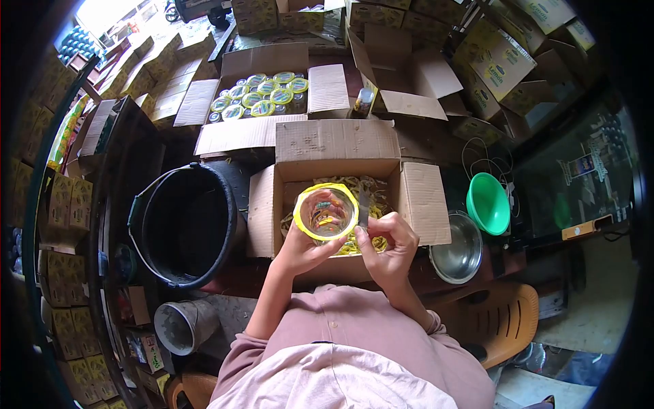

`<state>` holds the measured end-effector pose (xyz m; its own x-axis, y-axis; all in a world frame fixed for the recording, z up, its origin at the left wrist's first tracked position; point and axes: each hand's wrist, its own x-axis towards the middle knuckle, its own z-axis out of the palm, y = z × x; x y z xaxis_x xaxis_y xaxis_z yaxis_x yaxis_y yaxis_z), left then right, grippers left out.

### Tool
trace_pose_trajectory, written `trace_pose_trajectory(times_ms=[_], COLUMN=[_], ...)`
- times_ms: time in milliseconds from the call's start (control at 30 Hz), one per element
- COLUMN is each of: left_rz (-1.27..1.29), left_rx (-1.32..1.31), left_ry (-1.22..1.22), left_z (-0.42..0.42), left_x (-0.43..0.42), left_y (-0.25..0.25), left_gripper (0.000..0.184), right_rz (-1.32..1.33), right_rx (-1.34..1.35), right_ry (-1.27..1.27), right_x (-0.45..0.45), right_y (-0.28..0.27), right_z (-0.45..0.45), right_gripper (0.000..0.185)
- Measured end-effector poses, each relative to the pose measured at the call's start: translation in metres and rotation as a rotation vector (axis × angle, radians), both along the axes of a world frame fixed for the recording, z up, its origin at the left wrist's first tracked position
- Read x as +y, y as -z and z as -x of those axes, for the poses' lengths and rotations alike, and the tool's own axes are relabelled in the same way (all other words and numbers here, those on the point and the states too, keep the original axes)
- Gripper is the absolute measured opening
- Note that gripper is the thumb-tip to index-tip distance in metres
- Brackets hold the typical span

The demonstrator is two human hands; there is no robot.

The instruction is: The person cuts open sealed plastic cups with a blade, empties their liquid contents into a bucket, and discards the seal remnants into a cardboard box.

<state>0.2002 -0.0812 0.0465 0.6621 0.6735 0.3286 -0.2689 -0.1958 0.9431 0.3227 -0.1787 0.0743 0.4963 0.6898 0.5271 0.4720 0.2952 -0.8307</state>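
My left hand is wrapped round a clear cup with a bright yellow rim, its round end facing up at me. Coloured print shows through its wall. Close to the rim on the right, my right hand is closed in a pinch on a thin, grey, blade-like strip; its exact kind I cannot make out. Both hands are above an open cardboard box. Thin yellowish shreds lie inside that box, partly hidden by the cup and my hands.
A black bucket stands left, a grey pail below it. At right are a metal bowl and a green basin. Behind, a carton holds several yellow-rimmed cups; one jar stands beside an open carton.
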Motion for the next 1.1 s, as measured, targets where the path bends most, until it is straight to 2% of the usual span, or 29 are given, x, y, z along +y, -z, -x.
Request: trace_pose_trajectory(times_ms=[233, 333, 467, 633, 767, 967, 1100], left_rz=[-0.059, 0.028, -0.006, 0.015, 0.002, 0.023, 0.026], left_rx=[0.014, 0.001, 0.024, 0.025, -0.007, -0.086, -0.052], left_ry=[0.064, 0.091, 0.091, 0.150, 0.129, 0.061, 0.046], left_z=[0.002, 0.003, 0.004, 0.003, 0.001, -0.005, -0.002], left_x=[0.000, 0.001, 0.002, -0.001, 0.001, 0.001, 0.001], left_y=[0.001, 0.002, 0.003, 0.002, 0.004, 0.013, 0.008], left_gripper=[0.067, 0.069, 0.068, 0.066, 0.069, 0.070, 0.066], right_rz=[-0.030, -0.039, -0.033, -0.049, -0.041, -0.036, -0.010], right_rx=[-0.006, -0.020, -0.093, -0.050, -0.026, -0.171, -0.185], right_ry=[0.040, 0.001, 0.035, 0.066, 0.035, 0.095, 0.101], right_x=[0.004, 0.003, 0.003, 0.008, 0.008, 0.005, 0.002], right_y=[-0.007, -0.004, -0.005, -0.007, -0.007, -0.004, -0.004], right_z=[0.001, -0.004, -0.002, -0.002, -0.005, -0.004, -0.003], right_gripper=[0.017, 0.018, 0.019, 0.021, 0.022, 0.021, 0.020])
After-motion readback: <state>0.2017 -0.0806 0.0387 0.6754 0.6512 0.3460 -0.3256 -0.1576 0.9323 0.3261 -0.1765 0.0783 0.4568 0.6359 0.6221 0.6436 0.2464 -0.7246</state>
